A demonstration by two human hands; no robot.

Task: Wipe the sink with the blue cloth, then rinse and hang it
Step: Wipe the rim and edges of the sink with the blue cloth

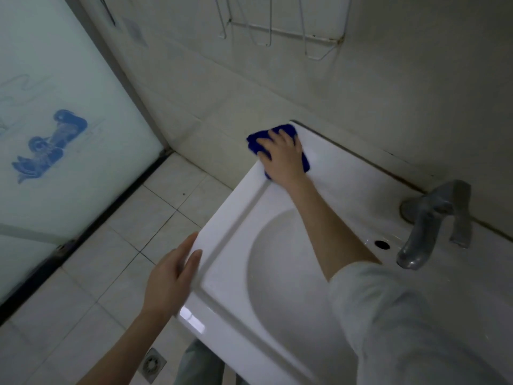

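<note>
Sink (230,209), white ceramic, viewed from above. The blue cloth (254,143) lies on the sink's far left corner, flattened under the right hand (283,159), whose fingers are spread and pressed onto it, not curled round it. The left hand (169,276), fingers straight and holding nothing, rests against the sink's left edge near the front corner. A grey faucet (427,226) stands on the sink's back ledge. A wire rack (277,31) hangs on the wall above the sink.
</note>
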